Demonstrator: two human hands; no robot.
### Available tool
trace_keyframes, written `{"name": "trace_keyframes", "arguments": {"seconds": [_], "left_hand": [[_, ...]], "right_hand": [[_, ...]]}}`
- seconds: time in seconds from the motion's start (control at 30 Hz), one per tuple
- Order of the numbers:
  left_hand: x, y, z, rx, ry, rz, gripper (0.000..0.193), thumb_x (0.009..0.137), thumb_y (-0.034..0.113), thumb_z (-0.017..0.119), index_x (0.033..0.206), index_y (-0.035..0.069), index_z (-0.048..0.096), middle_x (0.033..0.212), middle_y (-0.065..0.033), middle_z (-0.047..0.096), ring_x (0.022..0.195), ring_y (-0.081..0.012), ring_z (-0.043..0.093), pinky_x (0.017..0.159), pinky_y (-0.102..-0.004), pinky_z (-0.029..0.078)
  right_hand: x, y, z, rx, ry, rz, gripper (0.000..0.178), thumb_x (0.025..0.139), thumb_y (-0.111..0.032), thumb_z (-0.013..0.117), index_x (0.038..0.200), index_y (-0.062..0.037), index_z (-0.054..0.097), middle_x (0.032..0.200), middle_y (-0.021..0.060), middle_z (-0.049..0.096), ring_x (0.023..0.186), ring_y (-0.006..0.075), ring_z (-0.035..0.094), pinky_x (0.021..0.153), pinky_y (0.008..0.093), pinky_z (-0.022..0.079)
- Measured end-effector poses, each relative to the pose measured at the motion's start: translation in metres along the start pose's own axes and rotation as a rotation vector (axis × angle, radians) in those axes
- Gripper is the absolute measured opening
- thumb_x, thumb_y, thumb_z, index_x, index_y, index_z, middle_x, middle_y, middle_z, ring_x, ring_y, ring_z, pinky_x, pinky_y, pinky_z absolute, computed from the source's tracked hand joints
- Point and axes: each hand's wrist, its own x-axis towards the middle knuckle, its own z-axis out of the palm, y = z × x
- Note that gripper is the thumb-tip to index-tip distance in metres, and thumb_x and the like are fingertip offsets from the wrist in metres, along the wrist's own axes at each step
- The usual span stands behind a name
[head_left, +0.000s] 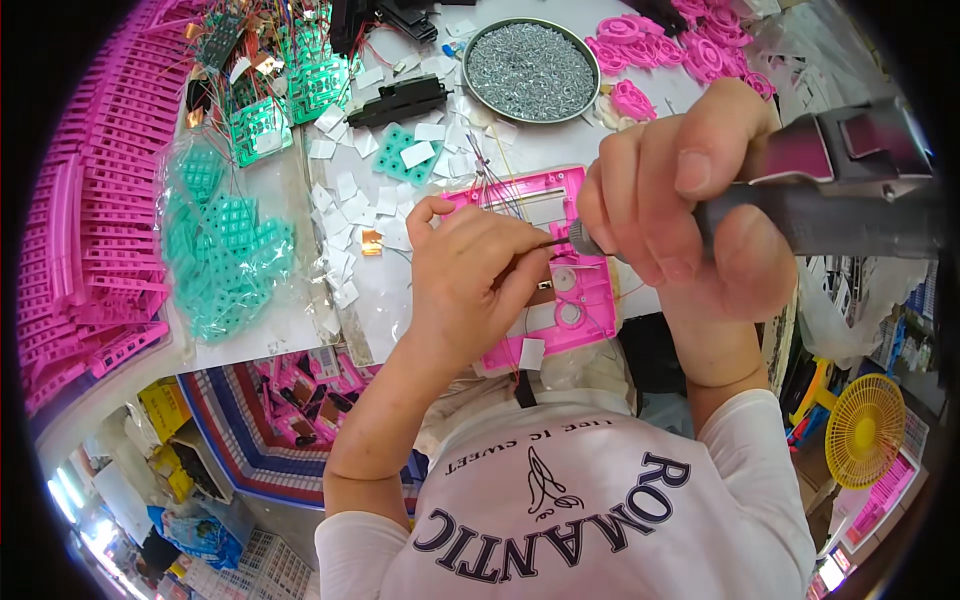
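Observation:
My right hand (670,190) is wrapped round a dark grey powered screwdriver (840,222), held sideways with its bit pointing left. My left hand (470,275) has its thumb and forefinger pressed together at the bit's tip; whatever they pinch is too small to make out. Beneath both hands lies a pink plastic housing (590,300) with round openings, partly hidden by my left hand. Thin coloured wires (490,180) rise from its upper part. A small white square (531,354) sits at its near edge.
A round metal dish (530,30) of small screws stands at the back, beside pink plastic parts (640,45). Bagged turquoise keypads (225,250), green circuit boards (260,130) and stacked pink housings (100,200) fill the left. A striped bin (235,430) and yellow fan (865,432) stand lower down.

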Motion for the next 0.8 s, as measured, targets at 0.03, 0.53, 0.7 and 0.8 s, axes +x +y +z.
{"name": "trace_keyframes", "arguments": {"seconds": [0.03, 0.53, 0.7, 0.8], "left_hand": [[0.0, -0.001, 0.0, 0.014, 0.003, 0.002, 0.013, 0.08, 0.013, 0.079, 0.09, 0.015, 0.07, 0.081, 0.0009, 0.069, 0.076, -0.019, 0.063, 0.094, -0.0418, 0.033], [0.128, -0.112, -0.006, 0.634, -0.293, 0.305, 0.013, 0.088, 0.024, 0.069, 0.089, 0.011, 0.073, 0.092, -0.0027, 0.068, 0.098, -0.0249, 0.064, 0.094, -0.047, 0.042], [0.127, -0.096, -0.022, 0.758, -0.463, 0.226, 0.011, 0.086, 0.023, 0.072, 0.088, 0.012, 0.071, 0.092, -0.0005, 0.067, 0.1, -0.0238, 0.063, 0.093, -0.0477, 0.04], [0.136, -0.09, -0.029, 0.812, -0.547, 0.073, 0.013, 0.083, 0.025, 0.074, 0.085, 0.012, 0.07, 0.092, -0.0007, 0.067, 0.102, -0.0232, 0.063, 0.093, -0.0481, 0.039]], "right_hand": [[-0.001, -0.001, -0.001, -0.005, 0.014, 0.017, 0.028, 0.102, -0.037, 0.062, 0.115, -0.0135, 0.053, 0.065, -0.0067, 0.052, 0.059, 0.0083, 0.048, 0.06, 0.0259, 0.043], [-0.004, -0.011, -0.046, -0.058, 0.109, -0.036, 0.027, 0.101, -0.028, 0.052, 0.121, -0.01, 0.057, 0.069, -0.0048, 0.048, 0.064, 0.0083, 0.043, 0.068, 0.0293, 0.041], [-0.013, -0.015, -0.054, -0.087, 0.12, -0.029, 0.027, 0.101, -0.027, 0.052, 0.121, -0.01, 0.057, 0.069, -0.0046, 0.048, 0.063, 0.0088, 0.044, 0.068, 0.0297, 0.042], [-0.011, -0.012, -0.051, -0.08, 0.109, -0.034, 0.028, 0.1, -0.027, 0.052, 0.122, -0.0099, 0.056, 0.069, -0.0047, 0.048, 0.063, 0.0088, 0.043, 0.069, 0.0298, 0.042]]}}
